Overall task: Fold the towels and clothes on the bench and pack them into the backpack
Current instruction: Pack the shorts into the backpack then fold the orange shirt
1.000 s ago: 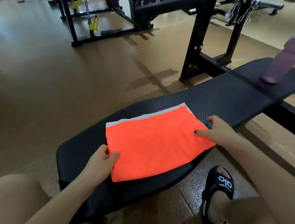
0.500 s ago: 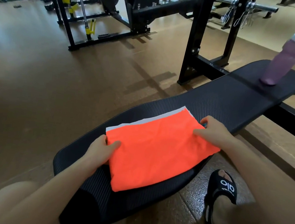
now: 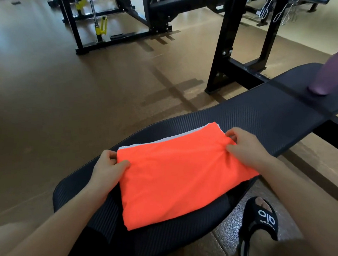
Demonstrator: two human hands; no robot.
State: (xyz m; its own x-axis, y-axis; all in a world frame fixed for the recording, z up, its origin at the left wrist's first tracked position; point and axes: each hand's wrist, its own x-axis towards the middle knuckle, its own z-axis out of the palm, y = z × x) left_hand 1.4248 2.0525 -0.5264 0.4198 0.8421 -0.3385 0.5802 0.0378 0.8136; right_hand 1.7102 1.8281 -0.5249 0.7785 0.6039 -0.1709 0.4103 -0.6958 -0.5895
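Orange cloth [image 3: 182, 178] lay folded on the near end of the black padded bench [image 3: 267, 120], stacked on a pale grey or white piece [image 3: 162, 141] whose edge showed along the far side only. The near corner of the orange cloth overhung the bench pad edge slightly.

Left hand [image 3: 107, 171] gripped the left edge of the orange cloth — thumb on top, fingers [image 3: 108, 155] curled at the edge. Right hand [image 3: 244, 146] pinched the right edge of the orange cloth, thumb and fingers closed on bunched fabric; wrinkles ran from that pinch across the cloth. Couldn't tell whether either hand also held the pale layer underneath.

A purple bottle [image 3: 337, 67] stood upright on the far end of the bench, well apart from the stack, partly cut off by the frame edge.

A foot in a black sandal [image 3: 256, 235] rested on the floor to the right of the bench, just beside the near end. Black rack uprights [image 3: 224, 43] stood behind the bench, more black and yellow gym frames [image 3: 72, 7] further back on the brown floor [image 3: 64, 98].
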